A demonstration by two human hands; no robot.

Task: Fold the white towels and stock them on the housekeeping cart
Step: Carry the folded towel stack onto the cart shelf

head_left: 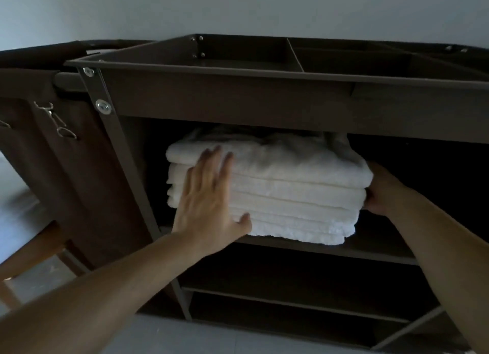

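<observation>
A stack of several folded white towels (291,189) lies on the upper shelf (383,250) of the dark brown housekeeping cart (238,99). My left hand (209,197) rests flat against the stack's front left side, fingers spread, thumb near the bottom towel. My right hand (383,189) presses against the stack's right end, its fingers hidden behind the towels. The stack's back part is in shadow under the top tray.
The cart's top tray (264,70) has dividers. Lower shelves (291,298) sit beneath the towels. A brown fabric bag (53,147) with metal clips hangs on the cart's left. A wooden chair leg (31,250) shows at lower left. A pale wall stands behind.
</observation>
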